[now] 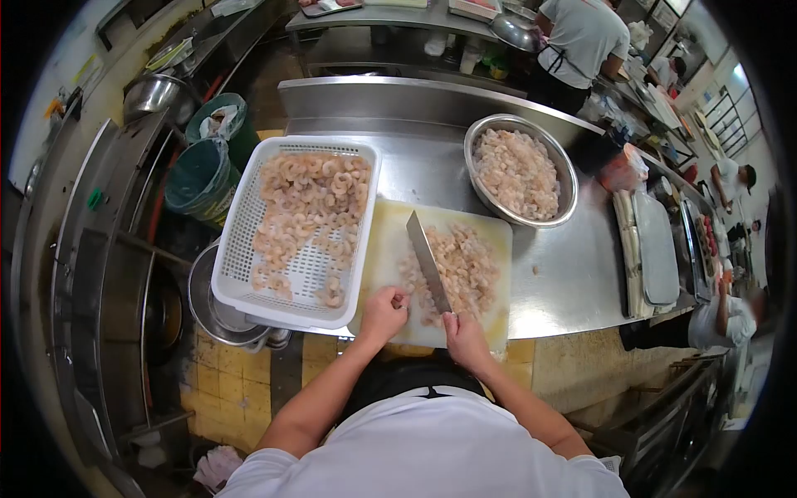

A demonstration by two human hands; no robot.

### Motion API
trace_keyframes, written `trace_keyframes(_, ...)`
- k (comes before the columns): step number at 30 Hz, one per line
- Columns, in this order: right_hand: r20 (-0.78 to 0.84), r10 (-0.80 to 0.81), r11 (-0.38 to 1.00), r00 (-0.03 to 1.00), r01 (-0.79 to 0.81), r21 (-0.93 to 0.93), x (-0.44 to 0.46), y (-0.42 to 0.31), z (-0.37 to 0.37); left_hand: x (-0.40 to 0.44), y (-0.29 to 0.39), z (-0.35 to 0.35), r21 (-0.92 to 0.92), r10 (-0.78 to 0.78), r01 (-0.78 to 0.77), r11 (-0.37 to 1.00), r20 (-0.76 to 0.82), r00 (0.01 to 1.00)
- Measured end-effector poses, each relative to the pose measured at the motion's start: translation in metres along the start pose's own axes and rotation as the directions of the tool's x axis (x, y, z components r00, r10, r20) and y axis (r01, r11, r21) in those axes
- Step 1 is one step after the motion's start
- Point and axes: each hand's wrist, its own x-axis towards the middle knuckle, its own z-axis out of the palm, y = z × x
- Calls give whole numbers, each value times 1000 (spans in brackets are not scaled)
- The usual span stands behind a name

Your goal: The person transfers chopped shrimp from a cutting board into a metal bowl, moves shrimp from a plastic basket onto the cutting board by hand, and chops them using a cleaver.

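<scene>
My right hand (466, 339) grips a knife (427, 259) by its handle. The broad blade points away from me and slants left across chopped shrimp (466, 266). These pieces lie heaped on a white, yellow-stained cutting board (378, 241). At the board's front left, my left hand (385, 315) is closed with fingers curled, just left of the pieces; anything inside it is hidden. Left of the board, a white perforated basket (235, 249) holds whole peeled shrimp (307, 199). A round metal bowl (569, 189) at the back right is filled with shrimp pieces (516, 170).
The steel table (573, 274) has a raised back edge (398, 93). Green bins (193, 176) stand beyond the basket on the left. A metal pot (224, 311) sits below the basket. Trays (656, 249) line the right end. Several people work further off, one by the back counter (573, 50).
</scene>
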Motion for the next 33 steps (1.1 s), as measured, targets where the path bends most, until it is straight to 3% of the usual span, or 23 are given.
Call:
trace_keyframes(4,3,21,997,1000,-22,69,-7,-32,-24,-6,3,-6,-47,-42,42,998,4,999)
trace_keyframes(10,-61,-86,996,994,87,19,6,-2,14,-8,-22,-5,-125,-65,62,990,-26,998)
trace_keyframes(16,50,38,993,998,-43,107,-23,-32,-20,-11,-26,-5,-196,-99,92,976,-25,995)
trace_keyframes(19,103,40,997,994,-47,59,-32,-6,4,-11,-36,-4,-238,-135,130,963,-5,991)
trace_keyframes(22,-47,58,991,997,-52,122,-8,27,21,-10,-39,-3,-292,-139,137,947,15,990)
trace_keyframes(26,23,112,964,993,-115,239,15,6,-7,-11,-30,-10,-271,-139,148,951,51,989)
trace_keyframes(29,-52,47,978,998,-36,207,-3,-33,-37,-12,-30,-7,-241,-123,126,962,27,992)
trace_keyframes(33,-59,-25,999,998,27,22,-16,-10,-12,-13,-34,-3,-249,-119,116,961,5,993)
